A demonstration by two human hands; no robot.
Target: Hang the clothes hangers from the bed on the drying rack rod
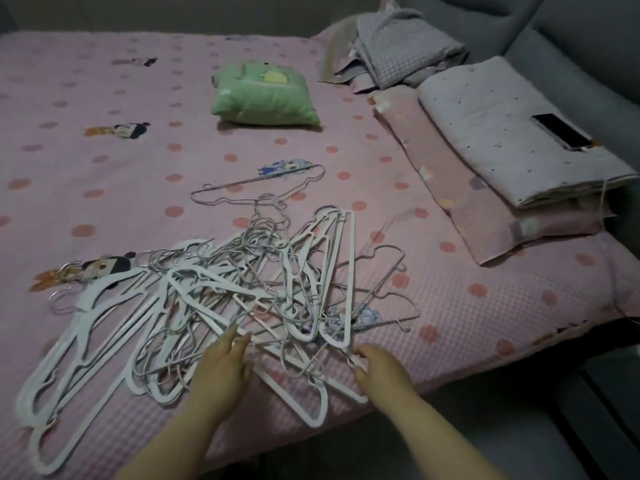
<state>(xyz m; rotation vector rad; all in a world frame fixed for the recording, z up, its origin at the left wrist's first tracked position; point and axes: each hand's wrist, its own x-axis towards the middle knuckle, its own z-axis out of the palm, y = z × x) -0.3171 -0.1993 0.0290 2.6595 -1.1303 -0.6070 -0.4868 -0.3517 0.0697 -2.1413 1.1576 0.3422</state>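
Pink dotted bedspread (104, 150) covers the bed in front of me. Farther back lie a green pillow (265, 95) and folded grey cloths (405, 46). At the right are folded blankets (502, 143) with a phone (561, 131) on top. A tangled pile of white and wire hangers (249, 292) sprawls along the near edge. My left hand (221, 370) touches its near side, fingers straight. My right hand (379, 368) pinches a hanger at the pile's right corner.
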